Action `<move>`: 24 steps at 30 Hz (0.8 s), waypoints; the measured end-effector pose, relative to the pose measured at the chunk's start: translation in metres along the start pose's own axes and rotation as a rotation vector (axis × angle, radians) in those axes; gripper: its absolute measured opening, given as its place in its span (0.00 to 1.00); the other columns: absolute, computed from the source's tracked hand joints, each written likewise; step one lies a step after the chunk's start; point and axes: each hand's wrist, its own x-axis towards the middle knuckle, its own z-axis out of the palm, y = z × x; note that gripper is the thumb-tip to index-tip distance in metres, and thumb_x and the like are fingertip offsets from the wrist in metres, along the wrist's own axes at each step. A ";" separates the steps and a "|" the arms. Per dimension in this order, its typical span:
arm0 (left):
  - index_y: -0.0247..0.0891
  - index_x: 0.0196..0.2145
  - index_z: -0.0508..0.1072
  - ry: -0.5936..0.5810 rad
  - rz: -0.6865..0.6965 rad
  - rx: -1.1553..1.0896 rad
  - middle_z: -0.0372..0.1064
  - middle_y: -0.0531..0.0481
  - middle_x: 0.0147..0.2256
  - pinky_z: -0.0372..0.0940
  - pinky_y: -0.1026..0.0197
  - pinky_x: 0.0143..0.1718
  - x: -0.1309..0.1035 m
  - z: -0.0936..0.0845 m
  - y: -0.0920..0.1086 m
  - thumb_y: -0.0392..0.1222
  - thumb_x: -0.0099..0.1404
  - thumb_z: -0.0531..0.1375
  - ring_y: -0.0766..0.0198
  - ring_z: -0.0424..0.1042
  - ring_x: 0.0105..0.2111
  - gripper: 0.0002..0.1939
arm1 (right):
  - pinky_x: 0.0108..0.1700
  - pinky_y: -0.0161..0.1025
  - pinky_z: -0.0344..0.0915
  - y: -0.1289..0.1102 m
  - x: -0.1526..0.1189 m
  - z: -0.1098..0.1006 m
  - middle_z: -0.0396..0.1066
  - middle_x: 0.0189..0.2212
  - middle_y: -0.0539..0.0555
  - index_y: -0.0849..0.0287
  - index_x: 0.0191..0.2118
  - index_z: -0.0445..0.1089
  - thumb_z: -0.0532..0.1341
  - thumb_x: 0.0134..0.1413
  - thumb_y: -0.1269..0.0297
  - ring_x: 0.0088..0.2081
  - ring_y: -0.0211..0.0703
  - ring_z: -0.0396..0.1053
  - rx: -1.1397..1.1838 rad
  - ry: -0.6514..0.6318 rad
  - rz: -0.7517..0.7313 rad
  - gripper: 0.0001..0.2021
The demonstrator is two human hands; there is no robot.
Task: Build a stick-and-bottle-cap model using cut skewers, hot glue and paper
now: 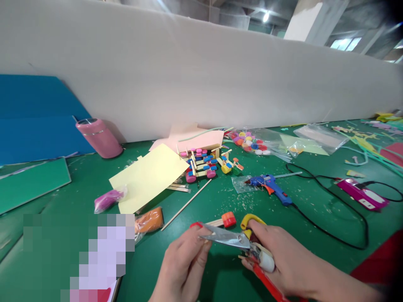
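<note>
My right hand (277,256) is wrapped around scissors (231,239) with a yellow and a red handle. Their blades are parted and point left, reaching the fingertips of my left hand (184,260). Those fingers are pinched together, and what lies between them is too small to make out. A white rounded piece (267,261) shows at the right palm, beside the scissors' pivot; whether it is held too, I cannot tell. Just beyond the blades lie thin wooden sticks (215,222) and a stack of orange-red discs (228,219).
Small stick-and-disc models (201,163) stand at the middle back. Right of them lie a bag of coloured discs (248,141) and a blue glue gun (272,186), its cable looping to a purple power strip (362,195). Leftward are yellow sheet (151,176), orange packet (149,220), pink bottle (100,138).
</note>
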 end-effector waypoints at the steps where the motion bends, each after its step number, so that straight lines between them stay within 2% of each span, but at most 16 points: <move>1: 0.40 0.32 0.64 0.001 0.000 0.006 0.62 0.55 0.23 0.61 0.71 0.25 0.000 0.000 0.000 0.29 0.61 0.51 0.69 0.63 0.22 0.08 | 0.23 0.34 0.47 0.000 0.000 0.000 0.66 0.25 0.48 0.54 0.31 0.56 0.56 0.51 0.61 0.22 0.38 0.59 -0.002 0.002 -0.001 0.06; 6: 0.40 0.30 0.65 -0.017 -0.036 0.000 0.64 0.54 0.23 0.61 0.69 0.25 -0.002 0.000 0.000 0.29 0.60 0.52 0.67 0.65 0.23 0.08 | 0.23 0.35 0.48 -0.001 0.000 0.000 0.66 0.24 0.48 0.55 0.31 0.56 0.56 0.50 0.64 0.22 0.39 0.60 -0.003 0.006 -0.019 0.05; 10: 0.41 0.36 0.69 0.048 -0.053 -0.068 0.70 0.52 0.28 0.63 0.69 0.29 -0.002 -0.001 0.001 0.29 0.59 0.54 0.66 0.69 0.26 0.10 | 0.23 0.35 0.48 0.002 0.003 -0.001 0.67 0.24 0.48 0.55 0.31 0.55 0.56 0.50 0.65 0.22 0.39 0.61 -0.002 0.042 0.019 0.06; 13: 0.43 0.38 0.71 0.087 -0.135 -0.164 0.73 0.52 0.33 0.64 0.70 0.32 -0.001 -0.001 0.004 0.29 0.59 0.56 0.66 0.71 0.31 0.12 | 0.23 0.34 0.51 0.006 0.004 -0.004 0.67 0.24 0.48 0.54 0.31 0.54 0.55 0.53 0.60 0.23 0.40 0.62 0.037 0.084 0.106 0.07; 15: 0.44 0.36 0.73 0.112 -0.212 -0.241 0.74 0.54 0.31 0.64 0.71 0.30 -0.001 0.000 0.006 0.31 0.58 0.57 0.67 0.71 0.30 0.11 | 0.24 0.34 0.54 0.010 0.003 -0.006 0.67 0.24 0.47 0.54 0.32 0.54 0.55 0.53 0.58 0.23 0.40 0.62 0.063 0.099 0.132 0.08; 19: 0.44 0.33 0.75 0.168 -0.347 -0.359 0.73 0.54 0.29 0.63 0.71 0.27 -0.003 0.001 0.008 0.35 0.58 0.59 0.68 0.69 0.26 0.07 | 0.26 0.36 0.58 0.016 -0.001 -0.009 0.66 0.26 0.49 0.54 0.33 0.55 0.60 0.47 0.58 0.25 0.42 0.63 -0.005 0.147 0.147 0.12; 22: 0.42 0.34 0.75 0.141 -0.391 -0.360 0.72 0.53 0.26 0.62 0.70 0.23 -0.003 0.000 0.006 0.37 0.59 0.58 0.68 0.67 0.23 0.06 | 0.27 0.37 0.60 0.017 -0.006 -0.009 0.67 0.28 0.51 0.55 0.33 0.56 0.61 0.45 0.57 0.27 0.43 0.64 -0.022 0.167 0.152 0.14; 24: 0.40 0.36 0.73 0.094 -0.328 -0.261 0.72 0.51 0.28 0.63 0.69 0.24 -0.002 0.000 0.005 0.36 0.61 0.56 0.67 0.68 0.24 0.07 | 0.26 0.36 0.61 0.016 -0.009 -0.009 0.68 0.28 0.51 0.56 0.35 0.58 0.60 0.47 0.58 0.26 0.42 0.65 0.035 0.136 0.142 0.12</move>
